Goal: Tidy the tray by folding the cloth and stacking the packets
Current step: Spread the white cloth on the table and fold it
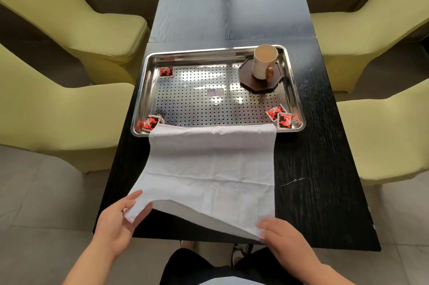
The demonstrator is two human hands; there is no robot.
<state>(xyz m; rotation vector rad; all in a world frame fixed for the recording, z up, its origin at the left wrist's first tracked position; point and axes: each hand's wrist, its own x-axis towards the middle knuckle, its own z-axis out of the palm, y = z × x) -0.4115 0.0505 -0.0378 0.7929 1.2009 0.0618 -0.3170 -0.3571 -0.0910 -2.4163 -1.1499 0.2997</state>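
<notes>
A white cloth [209, 164] lies spread on the black table, its far edge draped over the near rim of the steel tray [218, 51]. My left hand [120, 222] pinches the cloth's near left corner, lifted off the table. My right hand [281, 236] grips the near right corner, low at the table edge. Red and black packets lie in the tray: one at the far left corner [166, 72], a pair at the near left corner [152, 122], partly under the cloth, and two at the near right corner [280, 116].
A cream mug [263, 61] with a wooden handle stands on a dark octagonal coaster [248, 80] in the tray's far right corner. Yellow-green chairs [76, 17] flank the black table [313, 168] on both sides. A white thread [293, 181] lies right of the cloth.
</notes>
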